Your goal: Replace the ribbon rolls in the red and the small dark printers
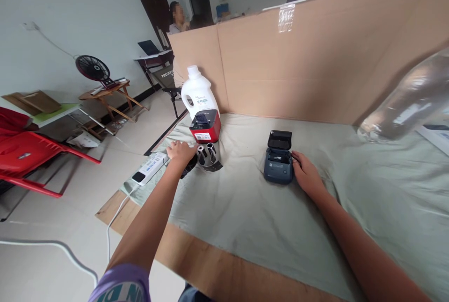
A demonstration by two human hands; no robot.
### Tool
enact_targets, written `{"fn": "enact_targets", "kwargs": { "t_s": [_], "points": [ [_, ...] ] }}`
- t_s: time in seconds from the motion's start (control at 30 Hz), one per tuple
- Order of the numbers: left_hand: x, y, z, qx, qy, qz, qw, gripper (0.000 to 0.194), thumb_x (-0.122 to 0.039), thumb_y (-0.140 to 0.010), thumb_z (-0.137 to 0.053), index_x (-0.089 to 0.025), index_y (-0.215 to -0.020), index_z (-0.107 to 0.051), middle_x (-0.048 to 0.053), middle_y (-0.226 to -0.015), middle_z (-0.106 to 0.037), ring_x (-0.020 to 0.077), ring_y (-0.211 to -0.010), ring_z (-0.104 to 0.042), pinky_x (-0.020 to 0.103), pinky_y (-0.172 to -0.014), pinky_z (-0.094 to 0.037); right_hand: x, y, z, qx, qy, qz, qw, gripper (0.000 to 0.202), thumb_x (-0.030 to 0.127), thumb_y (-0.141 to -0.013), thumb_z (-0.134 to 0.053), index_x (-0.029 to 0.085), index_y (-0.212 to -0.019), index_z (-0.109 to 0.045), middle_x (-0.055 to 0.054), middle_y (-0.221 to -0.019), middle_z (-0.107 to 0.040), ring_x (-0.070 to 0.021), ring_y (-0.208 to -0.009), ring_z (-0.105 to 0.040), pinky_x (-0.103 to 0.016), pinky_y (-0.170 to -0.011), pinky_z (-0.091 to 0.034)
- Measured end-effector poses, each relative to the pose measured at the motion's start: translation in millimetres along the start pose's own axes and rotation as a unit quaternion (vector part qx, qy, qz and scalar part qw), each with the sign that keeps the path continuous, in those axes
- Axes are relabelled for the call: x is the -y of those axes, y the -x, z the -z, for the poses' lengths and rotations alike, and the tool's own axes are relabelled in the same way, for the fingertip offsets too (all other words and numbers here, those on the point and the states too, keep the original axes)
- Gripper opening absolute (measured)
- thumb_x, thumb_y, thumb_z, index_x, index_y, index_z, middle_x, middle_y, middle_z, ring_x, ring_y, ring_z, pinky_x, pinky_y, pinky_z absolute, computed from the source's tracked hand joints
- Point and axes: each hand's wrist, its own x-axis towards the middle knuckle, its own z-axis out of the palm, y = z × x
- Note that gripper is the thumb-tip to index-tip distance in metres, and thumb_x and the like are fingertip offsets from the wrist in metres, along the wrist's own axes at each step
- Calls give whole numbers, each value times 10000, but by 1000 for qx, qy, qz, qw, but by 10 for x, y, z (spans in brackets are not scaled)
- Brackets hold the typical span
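Note:
A small dark blue printer [278, 166] with its lid raised stands on the pale green cloth [238, 199]. Against its right side rest the fingers of my right hand [306, 171]. On the left of the table my left hand [181, 153] reaches over dark items beside the rolls with black strips [210, 156]; what its fingers touch is hard to make out. Behind the rolls is a red and black box-shaped device [206, 126], in front of a white jug [199, 94]. A white power strip [150, 168] lies left of my left hand.
A tall cardboard panel [280, 68] borders the table's back. Clear plastic packaging [407, 101] lies at the right. A white cable [114, 222] hangs over the wooden table edge [210, 257]. Red chair [42, 157], fan [93, 68] and a seated person [178, 17] are beyond.

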Motion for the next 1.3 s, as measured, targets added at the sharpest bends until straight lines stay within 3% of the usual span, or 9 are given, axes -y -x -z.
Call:
{"fn": "enact_targets", "kwargs": {
  "t_s": [0.13,0.37,0.57,0.7,0.83,0.93,1.03,1.13,1.3],
  "points": [
    [209,79,222,-48,40,46,997,605,-572,-960,-292,-126,-1131,-663,237,-1336,-573,421,-1290,-453,587,-1030,-331,9,2,10,8,0,-2,1000,467,306,-931,-355,151,-1327,-549,-161,-1315,-629,-288,-1250,-579,-489,-1089,-440],
    [591,329,391,-21,85,28,996,415,-472,-950,-448,-145,-1018,-694,123,-1047,-711,345,-1079,-605,566,-998,-361,13,3,3,1,-8,-3,1000,466,303,-921,-370,157,-1322,-559,-157,-1304,-637,-295,-1244,-582,-499,-1090,-436],
    [393,402,237,-42,143,-119,982,324,-437,-895,-513,-258,-1086,-704,47,-1106,-730,281,-1059,-628,410,-957,-428,28,1,17,1,-1,-7,1000,464,316,-917,-372,169,-1315,-560,-149,-1313,-634,-294,-1244,-582,-492,-1085,-441],
    [192,323,109,-40,84,-250,964,469,-236,-844,-500,-325,-1283,-640,59,-1209,-699,320,-1236,-521,474,-1027,-365,33,1,28,6,6,-4,1000,465,324,-918,-368,166,-1311,-559,-152,-1317,-631,-298,-1238,-585,-500,-1086,-440],
    [100,254,90,-5,62,-291,955,489,-153,-763,-513,-322,-1187,-687,66,-1133,-719,329,-1208,-538,518,-1029,-364,24,6,20,5,7,-3,1000,477,338,-929,-346,150,-1316,-552,-162,-1332,-619,-293,-1256,-573,-491,-1097,-430],
    [157,291,231,13,114,-307,945,385,-200,-730,-558,-290,-1070,-715,57,-1108,-718,302,-1095,-606,478,-1009,-420,7,5,5,2,3,-1,1000,474,334,-927,-344,157,-1314,-553,-158,-1323,-624,-284,-1255,-575,-480,-1094,-435],
    [259,451,474,50,238,-329,912,343,-315,-715,-633,-236,-1038,-715,63,-1104,-707,271,-1028,-633,418,-985,-476,-10,1,-3,-2,-4,-1,1000,453,324,-926,-354,185,-1307,-556,-141,-1312,-634,-281,-1246,-580,-492,-1089,-437],
    [282,693,684,92,390,-328,855,368,-398,-744,-679,-215,-1062,-708,82,-1114,-698,260,-1014,-641,399,-946,-512,-24,-3,-9,-2,-11,1,1000,441,326,-926,-369,193,-1303,-556,-138,-1315,-632,-287,-1243,-577,-508,-1088,-433],
    [15,984,746,95,529,-328,777,597,-393,-720,-788,-240,-1277,-639,82,-1168,-684,260,-1095,-631,375,-927,-525,49,-2,21,-12,-33,-5,999,427,310,-892,-404,217,-1271,-578,-121,-1262,-661,-283,-1183,-607,-513,-1060,-452]
  ]
}}
